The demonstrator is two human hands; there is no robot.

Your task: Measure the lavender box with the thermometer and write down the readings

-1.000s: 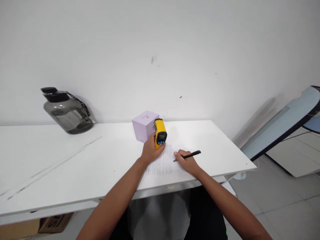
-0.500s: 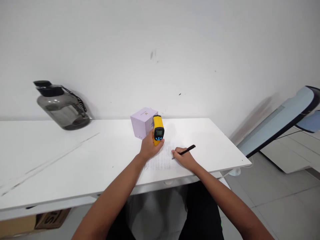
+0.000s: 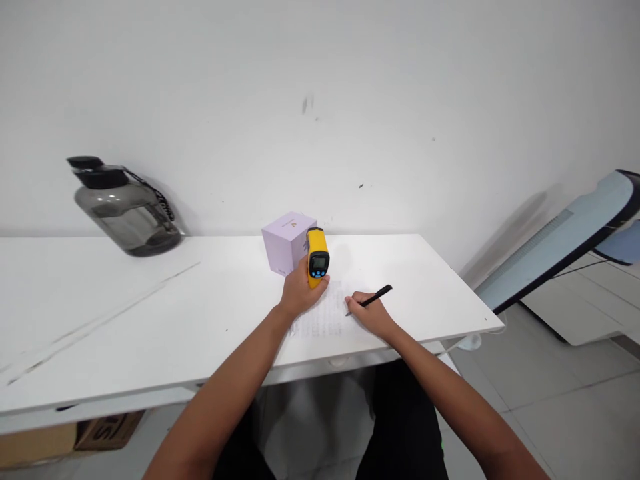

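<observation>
My left hand (image 3: 299, 290) is wrapped round the handle of a yellow and black infrared thermometer (image 3: 319, 250). Its small screen and blue buttons face me. Right behind it stands a lilac box (image 3: 280, 248), partly covered by the thermometer and the hand. A black pen (image 3: 376, 296) sits in the fingers of my right hand (image 3: 369, 315), tip down at the right side of a paper (image 3: 320, 325) with rows of faint writing. Between the two hands the sheet shows, while my left hand and wrist hide part of it.
The white table (image 3: 150, 320) runs along the wall, its right edge near my right arm. A grey water bottle (image 3: 133, 217) with a black lid stands at the far left. A large pale blue panel (image 3: 555, 243) leans at the right. Cardboard boxes (image 3: 45, 445) lie below the table.
The whole view has shifted very slightly. Both hands keep their places, the left on the thermometer and the right with the pen at the paper.
</observation>
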